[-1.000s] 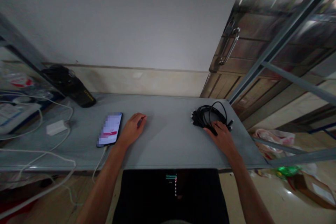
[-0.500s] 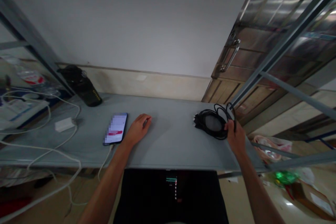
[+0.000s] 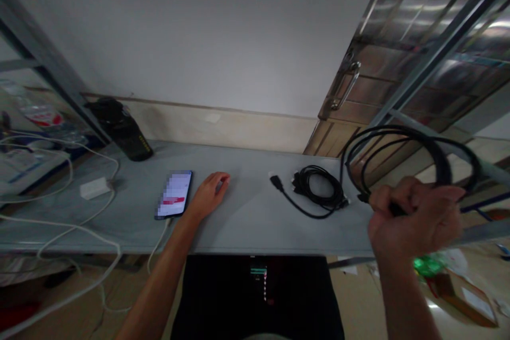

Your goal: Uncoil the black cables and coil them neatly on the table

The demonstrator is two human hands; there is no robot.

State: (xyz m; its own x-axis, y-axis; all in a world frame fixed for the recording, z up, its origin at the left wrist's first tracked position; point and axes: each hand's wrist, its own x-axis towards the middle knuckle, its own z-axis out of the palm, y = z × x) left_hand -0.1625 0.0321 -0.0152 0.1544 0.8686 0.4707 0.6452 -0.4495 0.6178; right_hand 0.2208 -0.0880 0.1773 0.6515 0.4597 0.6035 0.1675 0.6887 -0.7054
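My right hand [image 3: 412, 220] is raised off the grey table [image 3: 247, 218] at the right, fingers closed round a loop of black cable [image 3: 418, 141] that arcs above it. More black cable lies coiled on the table [image 3: 319, 188], with one plug end [image 3: 275, 182] trailing out to the left. My left hand [image 3: 209, 194] rests on the table with fingers loosely curled and nothing in them, just right of a lit phone [image 3: 174, 194] lying face up.
A black bottle [image 3: 121, 130] stands at the back left by a slanted metal strut. White cables [image 3: 59, 223] and a white charger block [image 3: 94, 189] lie at the left. A metal door [image 3: 398, 64] and frame rise at the right. Clutter lies on the floor below right.
My right hand has lifted part of the black cable off the coil, up and to the right. One plug end now trails out on the table. The left hand has stayed put.
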